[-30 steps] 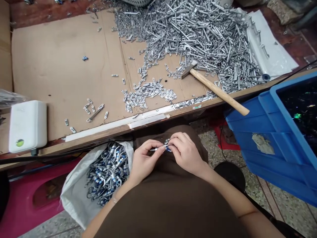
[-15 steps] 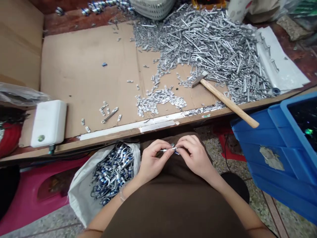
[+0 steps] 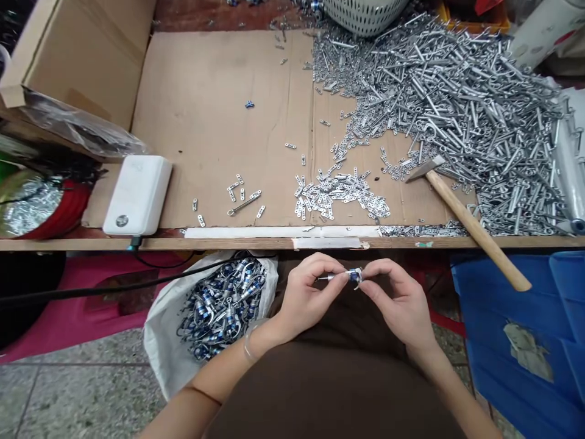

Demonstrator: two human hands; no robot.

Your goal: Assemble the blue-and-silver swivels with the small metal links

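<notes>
My left hand (image 3: 306,299) and my right hand (image 3: 400,299) meet over my lap, just below the table's front edge. Both pinch one small metal part with a blue piece (image 3: 348,275); the left fingers hold its thin silver shaft, the right fingertips grip the blue end. A white bag (image 3: 169,341) full of finished silver-and-blue parts (image 3: 223,305) sits to the left of my left hand. On the table above lie small flat metal links (image 3: 340,195) and a big heap of silver rods (image 3: 457,110).
A wooden-handled hammer (image 3: 470,222) lies at the table's right front, its handle past the edge. A white box (image 3: 137,195) stands at the left front, with cardboard (image 3: 219,122) covering the table. Blue crates (image 3: 525,341) stand at my right, a pink stool (image 3: 91,292) at my left.
The camera view swung left, so the table shifted right in the picture. My hands stayed together on the part; my right fingers have drawn to its blue end.
</notes>
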